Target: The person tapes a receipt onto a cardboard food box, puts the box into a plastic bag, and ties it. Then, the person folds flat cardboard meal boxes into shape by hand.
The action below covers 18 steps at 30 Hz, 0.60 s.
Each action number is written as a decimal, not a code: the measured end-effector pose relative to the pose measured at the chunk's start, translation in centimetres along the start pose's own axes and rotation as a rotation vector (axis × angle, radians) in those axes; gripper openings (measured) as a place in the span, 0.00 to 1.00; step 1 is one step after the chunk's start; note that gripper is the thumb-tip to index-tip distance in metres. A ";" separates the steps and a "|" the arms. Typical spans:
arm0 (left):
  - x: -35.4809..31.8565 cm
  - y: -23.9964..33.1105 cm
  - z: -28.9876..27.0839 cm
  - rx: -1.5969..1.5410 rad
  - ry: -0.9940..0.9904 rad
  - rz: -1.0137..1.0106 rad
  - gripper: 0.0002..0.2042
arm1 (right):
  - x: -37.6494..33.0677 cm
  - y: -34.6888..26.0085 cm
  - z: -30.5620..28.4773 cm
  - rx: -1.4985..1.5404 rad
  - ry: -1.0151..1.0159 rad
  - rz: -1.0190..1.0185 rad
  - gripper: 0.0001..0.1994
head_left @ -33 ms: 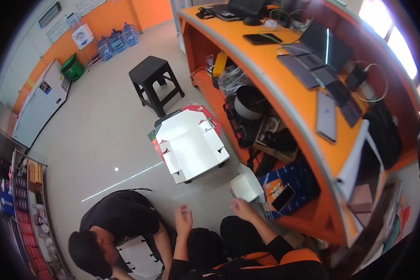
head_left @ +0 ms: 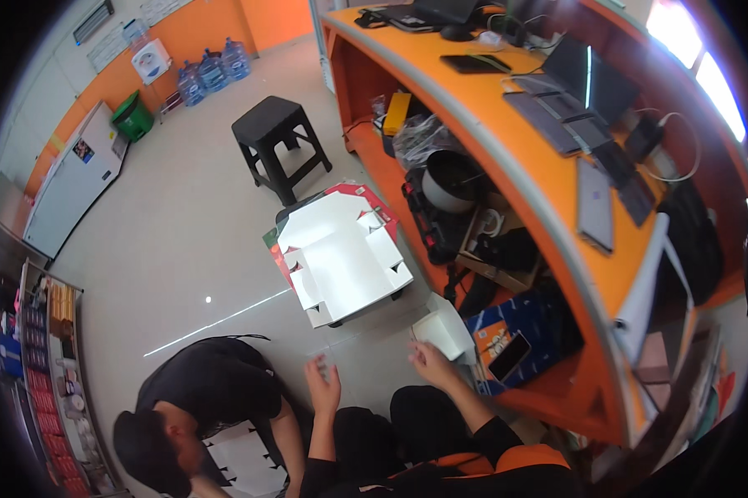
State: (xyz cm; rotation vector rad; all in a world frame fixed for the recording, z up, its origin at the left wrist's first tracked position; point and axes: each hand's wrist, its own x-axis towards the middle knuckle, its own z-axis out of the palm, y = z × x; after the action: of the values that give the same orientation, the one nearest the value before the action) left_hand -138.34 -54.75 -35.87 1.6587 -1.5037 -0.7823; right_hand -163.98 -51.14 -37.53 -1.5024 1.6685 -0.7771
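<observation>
1. Cardboard sheet (head_left: 345, 249), white with notched side flaps, lay opened out in front of you, beyond both hands, on top of a red-and-green printed piece (head_left: 380, 202).
2. Progress, as judged from the sheet: notches and flaps were already cut; the panels were not joined into closed walls. Whether the smaller flaps stood slightly raised could not be told.
3. Your left hand (head_left: 322, 385) was held up short of the sheet, fingers loosely spread and apparently holding nothing.
4. Your right hand (head_left: 430, 360) was raised just beside the small white box (head_left: 442, 334), fingers curled inward. No held item was visible; whether the fingers were empty or touched the box could not be told.
5. The small white box stood open, near a blue box (head_left: 485, 319) under the curved orange desk (head_left: 424, 54). A dark phone (head_left: 508, 357) rested on the blue box.
6. At your left, a co-worker (head_left: 212, 378) leaned over a second white sheet (head_left: 245, 461), also notched and spread out; part of it was hidden.
</observation>
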 end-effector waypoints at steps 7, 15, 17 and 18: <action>8.1 -2.2 5.9 0.037 0.391 0.223 0.31 | 11.1 1.2 1.7 0.116 0.362 -0.263 0.29; 9.3 -6.7 8.0 0.133 0.410 0.466 0.31 | 12.2 3.9 4.7 0.038 0.104 -0.406 0.17; 9.4 -6.9 8.2 0.072 0.383 0.491 0.30 | 11.4 4.9 4.8 0.482 -0.160 -0.600 0.15; 9.5 -7.1 8.3 0.072 0.389 0.490 0.30 | 11.4 5.5 5.0 0.557 -0.102 -0.645 0.15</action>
State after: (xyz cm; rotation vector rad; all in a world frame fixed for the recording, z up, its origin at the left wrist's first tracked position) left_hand -140.38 -64.99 -45.82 1.3105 -1.5676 -0.1324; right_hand -163.10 -61.48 -46.26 -1.6206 0.7685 -1.3431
